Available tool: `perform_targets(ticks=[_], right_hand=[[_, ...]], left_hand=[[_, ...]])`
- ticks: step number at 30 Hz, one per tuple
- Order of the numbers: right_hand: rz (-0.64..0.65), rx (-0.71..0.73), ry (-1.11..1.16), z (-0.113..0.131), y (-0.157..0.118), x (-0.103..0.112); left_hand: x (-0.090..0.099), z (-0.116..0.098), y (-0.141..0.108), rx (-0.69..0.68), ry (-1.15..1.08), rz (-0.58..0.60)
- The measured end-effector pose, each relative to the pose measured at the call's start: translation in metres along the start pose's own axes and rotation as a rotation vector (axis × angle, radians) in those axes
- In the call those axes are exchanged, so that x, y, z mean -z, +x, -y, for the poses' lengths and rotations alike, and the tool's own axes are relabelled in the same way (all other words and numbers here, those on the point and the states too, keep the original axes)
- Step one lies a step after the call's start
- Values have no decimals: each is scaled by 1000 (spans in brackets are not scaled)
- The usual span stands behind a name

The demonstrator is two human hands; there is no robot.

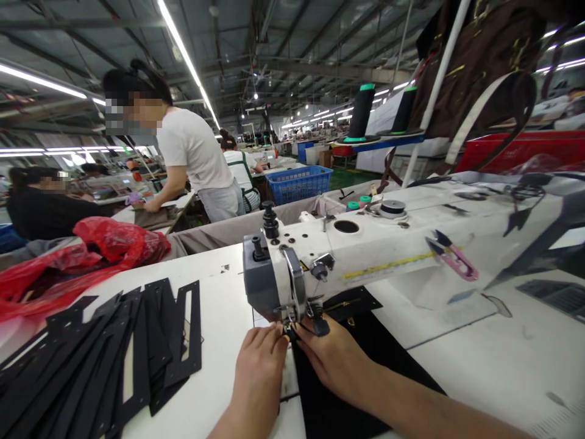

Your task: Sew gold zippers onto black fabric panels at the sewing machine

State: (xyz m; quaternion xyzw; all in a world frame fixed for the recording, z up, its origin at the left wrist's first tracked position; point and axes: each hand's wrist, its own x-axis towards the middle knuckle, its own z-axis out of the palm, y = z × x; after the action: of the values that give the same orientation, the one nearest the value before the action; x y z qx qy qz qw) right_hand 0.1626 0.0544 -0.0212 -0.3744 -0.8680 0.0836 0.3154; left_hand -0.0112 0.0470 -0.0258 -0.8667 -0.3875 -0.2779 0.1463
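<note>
A white sewing machine (388, 256) stands in front of me, its presser foot (289, 326) low over the bed. Beneath the machine head lies a black fabric panel (365, 360) that runs toward me, with a gold-coloured zipper (342, 305) near its far end. My left hand (260, 363) is closed, fingertips pinching the panel's edge just left of the foot. From the right, my right hand (336, 360) lies over the panel, fingers closed on it beside the foot. The machine head partly hides the fingertips and the needle.
Black slotted strips (137, 347) are piled at the left, beside a red plastic bag (114, 244). Pink-handled thread snips (452, 256) rest on the machine arm. Black thread cones (362, 116) stand behind it. A co-worker in a white shirt (194, 152) stands beyond, near a blue basket (299, 183).
</note>
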Motion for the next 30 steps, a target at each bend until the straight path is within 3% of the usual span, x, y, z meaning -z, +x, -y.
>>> perform_targets(ticks=[12, 16, 19, 25, 30], right_hand=[[-64, 19, -13, -5, 3, -5], [-35, -43, -213, -8, -2, 3], [-26, -78, -399, 3, -27, 14], [-27, 329, -645, 35, -92, 17], [-173, 329, -609, 48, -97, 5]], left_hand=[[-9, 2, -2, 45, 11, 4], [-3, 2, 1, 96, -19, 35], [14, -2, 0, 145, -39, 59], [42, -15, -9, 218, -201, 260], [43, -14, -10, 273, -219, 267]])
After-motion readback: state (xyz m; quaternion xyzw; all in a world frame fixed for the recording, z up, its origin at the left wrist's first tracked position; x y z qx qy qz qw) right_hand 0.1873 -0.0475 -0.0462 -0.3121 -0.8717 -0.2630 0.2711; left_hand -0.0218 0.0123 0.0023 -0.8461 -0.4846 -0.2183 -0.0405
